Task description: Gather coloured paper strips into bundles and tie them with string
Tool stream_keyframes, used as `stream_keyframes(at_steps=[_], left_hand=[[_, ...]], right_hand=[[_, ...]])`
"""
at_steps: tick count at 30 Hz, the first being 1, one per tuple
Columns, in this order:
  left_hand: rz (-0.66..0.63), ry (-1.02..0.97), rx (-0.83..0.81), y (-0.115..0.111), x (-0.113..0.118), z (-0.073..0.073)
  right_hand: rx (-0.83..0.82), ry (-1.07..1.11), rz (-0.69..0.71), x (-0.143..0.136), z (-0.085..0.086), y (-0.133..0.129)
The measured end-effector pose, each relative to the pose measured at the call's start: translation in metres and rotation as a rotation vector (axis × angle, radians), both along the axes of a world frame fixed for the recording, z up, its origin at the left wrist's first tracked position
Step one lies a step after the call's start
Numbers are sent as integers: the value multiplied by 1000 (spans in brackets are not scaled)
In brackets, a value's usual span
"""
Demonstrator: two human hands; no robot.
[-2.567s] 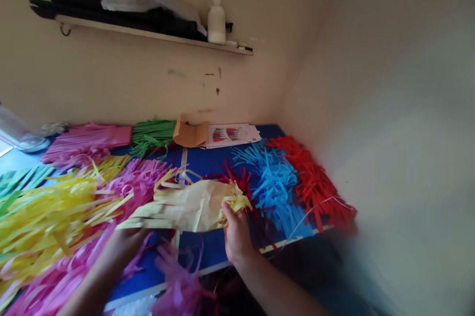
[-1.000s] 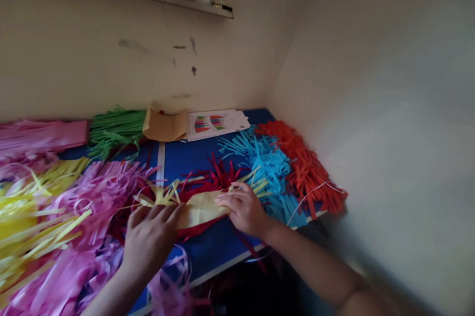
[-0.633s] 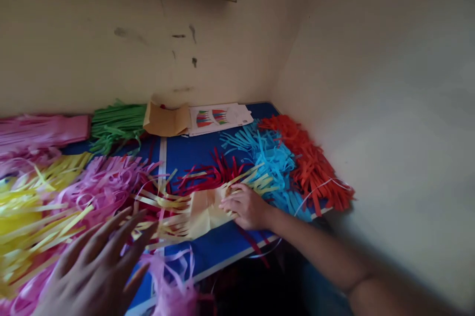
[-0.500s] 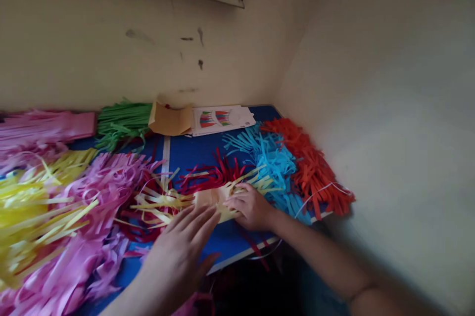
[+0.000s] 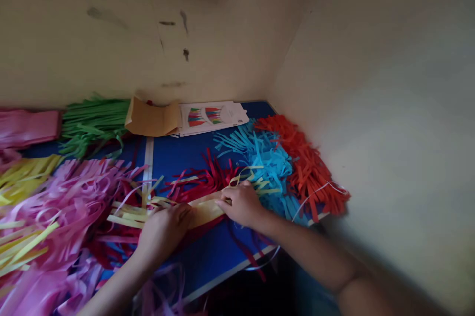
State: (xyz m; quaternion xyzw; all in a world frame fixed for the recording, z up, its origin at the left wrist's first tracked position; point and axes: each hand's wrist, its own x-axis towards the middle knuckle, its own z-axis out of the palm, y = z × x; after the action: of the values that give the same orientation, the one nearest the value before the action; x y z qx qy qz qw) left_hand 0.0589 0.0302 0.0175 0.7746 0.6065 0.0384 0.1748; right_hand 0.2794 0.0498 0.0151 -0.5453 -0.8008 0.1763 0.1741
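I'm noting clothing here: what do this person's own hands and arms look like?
The left hand and right hand are bare, without gloves, and no ring or watch can be seen. No sleeve shows on the left forearm or right forearm. A dark line crosses the right arm; crease or band, I cannot tell.

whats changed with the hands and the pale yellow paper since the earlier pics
The pale yellow fringed paper sheet, first held up above the blue table, came down onto the dark red fringed paper. The left hand let go, drew back left, then returned to grip the sheet's left part. The right hand stayed at its right end; the bright blue fringed paper pile and orange-red fringed paper pile stayed put.
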Motion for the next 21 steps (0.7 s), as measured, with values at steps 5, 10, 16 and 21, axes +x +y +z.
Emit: stream_keyframes(at_steps=[5, 10, 16, 21], left_hand=[[82, 106, -50, 6, 8, 2], [91, 155, -83, 7, 11, 3], [66, 170, -12, 7, 8, -8], [49, 169, 129, 2, 7, -13]], right_hand=[[10, -19, -2, -5, -9, 9], [-45, -30, -15, -3, -14, 14], [-100, -17, -18, -5, -10, 16], [-122, -38, -29, -6, -10, 21]])
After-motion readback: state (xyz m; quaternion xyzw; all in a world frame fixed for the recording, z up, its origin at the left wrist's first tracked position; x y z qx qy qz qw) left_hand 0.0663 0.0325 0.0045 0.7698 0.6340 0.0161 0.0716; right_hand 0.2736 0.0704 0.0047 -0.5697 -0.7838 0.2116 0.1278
